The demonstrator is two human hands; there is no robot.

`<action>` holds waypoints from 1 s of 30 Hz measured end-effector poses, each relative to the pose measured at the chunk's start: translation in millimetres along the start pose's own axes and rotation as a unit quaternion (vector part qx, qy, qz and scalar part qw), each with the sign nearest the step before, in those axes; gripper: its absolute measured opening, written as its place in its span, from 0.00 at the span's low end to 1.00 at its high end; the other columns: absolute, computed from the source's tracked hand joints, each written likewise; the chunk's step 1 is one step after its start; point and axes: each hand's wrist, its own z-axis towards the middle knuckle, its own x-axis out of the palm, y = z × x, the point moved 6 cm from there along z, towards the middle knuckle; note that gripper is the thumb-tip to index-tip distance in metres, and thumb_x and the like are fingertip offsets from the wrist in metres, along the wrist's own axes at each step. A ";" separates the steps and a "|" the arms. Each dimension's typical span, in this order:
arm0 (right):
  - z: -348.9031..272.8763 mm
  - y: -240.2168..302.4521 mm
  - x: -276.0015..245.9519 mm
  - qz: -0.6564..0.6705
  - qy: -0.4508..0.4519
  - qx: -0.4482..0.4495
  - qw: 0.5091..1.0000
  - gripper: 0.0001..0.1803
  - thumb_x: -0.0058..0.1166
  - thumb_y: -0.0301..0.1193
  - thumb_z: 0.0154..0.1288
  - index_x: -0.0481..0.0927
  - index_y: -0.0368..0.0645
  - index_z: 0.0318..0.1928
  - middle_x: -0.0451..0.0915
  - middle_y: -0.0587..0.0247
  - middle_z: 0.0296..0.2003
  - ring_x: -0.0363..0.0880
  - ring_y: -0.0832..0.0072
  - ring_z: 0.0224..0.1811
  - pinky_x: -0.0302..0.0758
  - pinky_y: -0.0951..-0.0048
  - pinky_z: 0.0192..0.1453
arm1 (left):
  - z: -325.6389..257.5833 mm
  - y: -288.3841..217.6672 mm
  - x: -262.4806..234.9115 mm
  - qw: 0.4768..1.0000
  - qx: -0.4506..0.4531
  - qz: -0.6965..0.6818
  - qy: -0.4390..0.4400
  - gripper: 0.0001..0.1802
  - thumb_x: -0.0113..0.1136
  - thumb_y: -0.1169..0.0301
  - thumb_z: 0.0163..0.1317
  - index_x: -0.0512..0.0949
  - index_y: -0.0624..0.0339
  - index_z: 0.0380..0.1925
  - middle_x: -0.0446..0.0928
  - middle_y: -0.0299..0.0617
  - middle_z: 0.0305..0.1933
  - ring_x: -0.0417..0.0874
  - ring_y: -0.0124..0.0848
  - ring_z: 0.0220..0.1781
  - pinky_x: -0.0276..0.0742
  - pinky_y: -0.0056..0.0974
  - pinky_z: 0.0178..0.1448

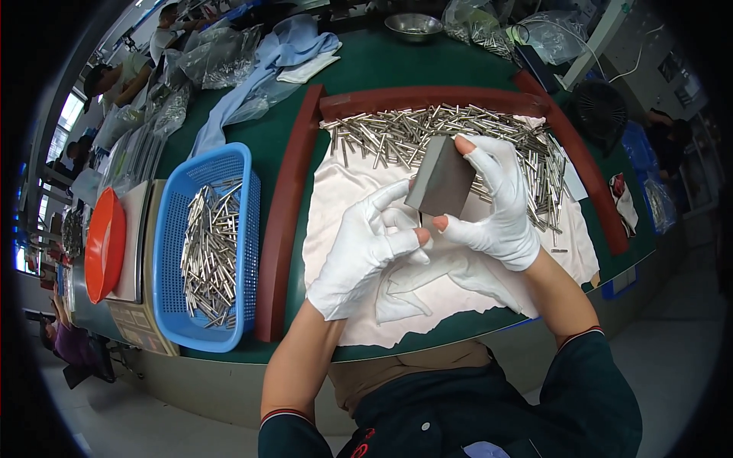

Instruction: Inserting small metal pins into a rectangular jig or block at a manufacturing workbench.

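My right hand, in a white glove with bare fingertips, grips a dark grey rectangular block by its right side. The block is tilted above the cloth. Close to its lower left edge is my left hand, gloved the same way, with fingers curled and thumb bent in. A thin dark sliver shows by the left thumb; what those fingers hold is mostly hidden. Beyond the hands, many loose metal pins lie heaped on a pale pink cloth. A crumpled white cloth lies below my hands.
Dark red rails border the work area left, right and behind. At left stands a blue plastic basket of metal pins, beside an orange-red bowl. A metal bowl and plastic bags sit farther back. Other people are at far left.
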 end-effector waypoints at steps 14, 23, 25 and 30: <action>-1.3 2.0 2.3 -0.006 -0.025 -0.011 1.000 0.47 0.74 0.37 0.39 0.68 0.40 0.63 0.72 0.54 0.54 0.71 0.60 0.52 0.70 0.63 0.55 | 1.8 0.4 -2.5 0.999 0.011 0.036 -0.017 0.39 0.67 0.80 0.54 0.60 0.75 0.64 0.80 0.42 0.30 0.82 0.27 0.30 0.81 0.31 0.38; -5.7 -9.7 -7.6 -0.056 -0.019 -0.022 0.998 0.47 0.72 0.37 0.39 0.67 0.41 0.63 0.72 0.54 0.53 0.72 0.60 0.51 0.72 0.62 0.53 | 2.7 -2.3 -10.0 0.999 0.048 -0.002 -0.017 0.38 0.66 0.81 0.54 0.59 0.73 0.65 0.80 0.42 0.29 0.84 0.30 0.30 0.82 0.32 0.39; -4.5 -7.7 -6.7 -0.031 -0.031 -0.013 0.999 0.46 0.72 0.37 0.40 0.67 0.41 0.63 0.71 0.54 0.53 0.72 0.60 0.51 0.72 0.62 0.53 | 1.2 -3.5 -8.5 0.996 0.042 0.064 -0.041 0.39 0.65 0.82 0.54 0.59 0.72 0.65 0.80 0.42 0.30 0.84 0.30 0.30 0.83 0.33 0.39; -2.1 -2.8 -0.5 0.009 -0.023 -0.011 1.000 0.46 0.73 0.37 0.41 0.67 0.41 0.64 0.71 0.54 0.54 0.71 0.60 0.53 0.71 0.63 0.56 | 0.1 -1.8 -1.3 0.999 0.034 0.021 -0.033 0.39 0.66 0.82 0.54 0.59 0.71 0.66 0.80 0.43 0.30 0.84 0.29 0.30 0.82 0.32 0.38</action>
